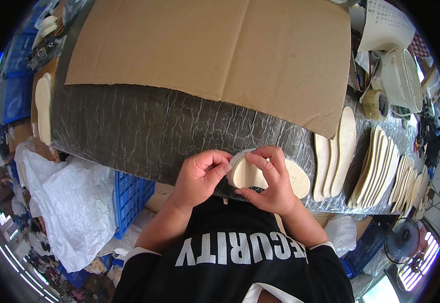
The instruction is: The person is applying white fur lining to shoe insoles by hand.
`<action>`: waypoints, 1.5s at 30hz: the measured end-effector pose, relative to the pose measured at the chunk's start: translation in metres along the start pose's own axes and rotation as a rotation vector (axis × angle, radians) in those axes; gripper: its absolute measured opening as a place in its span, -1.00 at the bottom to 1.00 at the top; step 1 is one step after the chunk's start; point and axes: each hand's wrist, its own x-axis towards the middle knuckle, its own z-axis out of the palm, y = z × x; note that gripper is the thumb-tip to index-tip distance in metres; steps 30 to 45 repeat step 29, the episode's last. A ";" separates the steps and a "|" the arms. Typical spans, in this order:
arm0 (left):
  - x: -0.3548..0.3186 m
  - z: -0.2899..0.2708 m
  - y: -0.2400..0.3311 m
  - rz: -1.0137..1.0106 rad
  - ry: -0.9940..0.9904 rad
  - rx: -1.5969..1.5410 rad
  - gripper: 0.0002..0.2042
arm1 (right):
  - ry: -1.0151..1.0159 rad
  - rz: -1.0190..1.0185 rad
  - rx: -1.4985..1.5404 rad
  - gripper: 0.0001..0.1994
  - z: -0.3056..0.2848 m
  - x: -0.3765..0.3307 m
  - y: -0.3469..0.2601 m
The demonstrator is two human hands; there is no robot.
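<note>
Your left hand (199, 174) and right hand (270, 182) share a narrow pinching grip on the rounded end of a pale cream insole (273, 177), held flat at the surface's (144, 131) near edge. Beyond the grip lies bare dark wrinkled film, then a cardboard sheet (220, 45). Right of it, stacked insoles (376, 166) crowd close.

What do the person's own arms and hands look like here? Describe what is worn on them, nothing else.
Both hands are bare: the left hand and the right hand show no gloves, and no rings or watch can be made out. The forearms are uncovered too. Short black sleeves with white edging end near the elbows, part of a black shirt with large white lettering across the chest.
</note>
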 end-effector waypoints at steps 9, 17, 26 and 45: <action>0.000 -0.002 0.003 0.003 -0.017 0.027 -0.90 | -0.019 -0.003 0.027 -0.23 0.000 -0.001 0.001; 0.000 -0.003 0.005 0.029 -0.039 0.065 -0.90 | -0.031 0.001 0.026 -0.22 0.001 -0.003 0.004; -0.002 -0.001 0.014 -0.028 -0.025 0.088 -0.89 | -0.013 -0.004 -0.005 -0.21 0.005 -0.002 0.003; -0.003 0.001 0.014 -0.047 -0.010 0.092 -0.90 | -0.023 0.020 0.104 -0.19 0.004 -0.002 0.005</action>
